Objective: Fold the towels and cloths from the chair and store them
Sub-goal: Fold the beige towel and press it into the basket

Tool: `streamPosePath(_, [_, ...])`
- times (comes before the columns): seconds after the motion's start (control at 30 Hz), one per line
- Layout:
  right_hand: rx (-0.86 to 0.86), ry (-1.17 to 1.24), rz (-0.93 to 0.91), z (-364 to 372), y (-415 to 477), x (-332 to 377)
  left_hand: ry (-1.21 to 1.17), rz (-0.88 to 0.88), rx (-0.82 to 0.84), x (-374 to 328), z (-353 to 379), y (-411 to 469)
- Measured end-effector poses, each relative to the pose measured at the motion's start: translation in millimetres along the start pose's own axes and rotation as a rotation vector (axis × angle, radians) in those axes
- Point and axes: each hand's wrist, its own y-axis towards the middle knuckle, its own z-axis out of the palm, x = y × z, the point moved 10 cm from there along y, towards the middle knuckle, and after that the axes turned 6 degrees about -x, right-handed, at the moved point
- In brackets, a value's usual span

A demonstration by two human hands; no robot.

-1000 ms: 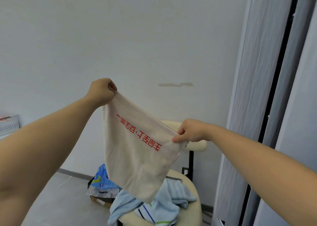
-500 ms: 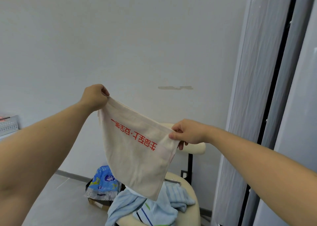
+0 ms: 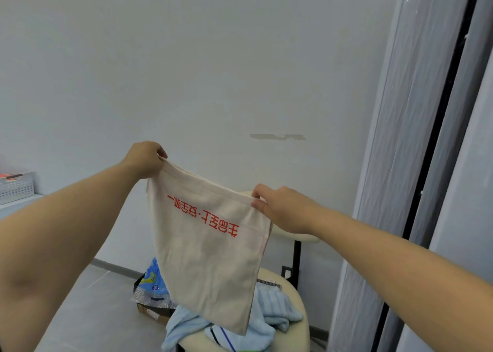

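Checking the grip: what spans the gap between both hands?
In the head view, the top hem of the beige cloth runs from left hand to right hand, red lettering below it.

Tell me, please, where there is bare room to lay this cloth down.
Free: the floor left of the chair, bordered by the wall and the blue packets. Crowded: the chair's seat, where blue towels leave only its right rim bare.

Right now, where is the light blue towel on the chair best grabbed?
Probably from above, at the bunched right fold of the light blue towel: it lies uncovered on the chair seat, the rest hidden behind the cream cloth. The left hand and right hand pinch that cloth's top edge, so one grip must free first.
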Motion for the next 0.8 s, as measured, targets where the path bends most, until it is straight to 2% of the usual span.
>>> streamPosePath(0.07, [0.043,0.021,0.021,1.7,-0.5,-2.7,0.027,0.013,0.024,-1.0,-0.2,-1.0])
streamPosePath(0.2, [0.218,-0.093,0.043,11.8,-1.5,-13.9,0.109,0.045,0.126,0.8,4.5,-7.4])
streamPosePath(0.33, [0.116,-0.281,0.153,-8.3,13.9,-52.9,0.180,0.004,0.344,6.4,19.6,-27.3])
streamPosePath(0.37, [0.162,-0.314,0.183,-6.1,13.3,-62.2,0.189,0.015,0.390,2.7,24.5,-32.2])
streamPosePath(0.43, [0.338,-0.247,0.235,11.8,8.6,-76.4,0.141,0.067,0.346,-14.0,26.4,-33.6])
streamPosePath(0.47, [0.363,-0.231,0.258,14.9,8.3,-79.3,0.121,0.084,0.308,-21.5,25.1,-33.7])
streamPosePath(0.53, [0.245,-0.348,0.271,-4.4,12.9,-81.9,0.103,0.053,0.346,-30.2,31.0,-43.4])
streamPosePath(0.6, [0.284,-0.366,0.314,-8.1,13.1,-89.8,0.071,0.048,0.358,-36.3,35.4,-47.1])
streamPosePath(0.67, [0.322,-0.260,0.349,-5.1,13.5,-93.2,0.002,0.091,0.140,-43.5,19.3,-37.6])
streamPosePath(0.7, [0.240,-0.270,0.350,-14.7,16.4,-93.8,0.008,0.071,0.184,-45.1,24.7,-41.7])
streamPosePath(0.73, [0.168,-0.298,0.347,-23.7,18.9,-93.8,0.045,0.076,0.345,-47.7,42.6,-53.9])
streamPosePath(0.77, [0.184,-0.295,0.349,-24.3,18.1,-93.0,0.038,0.014,0.566,-41.5,67.2,-72.1])
streamPosePath(0.8, [0.245,-0.252,0.349,-17.9,18.8,-93.1,0.021,-0.018,0.703,-38.2,81.1,-86.7])
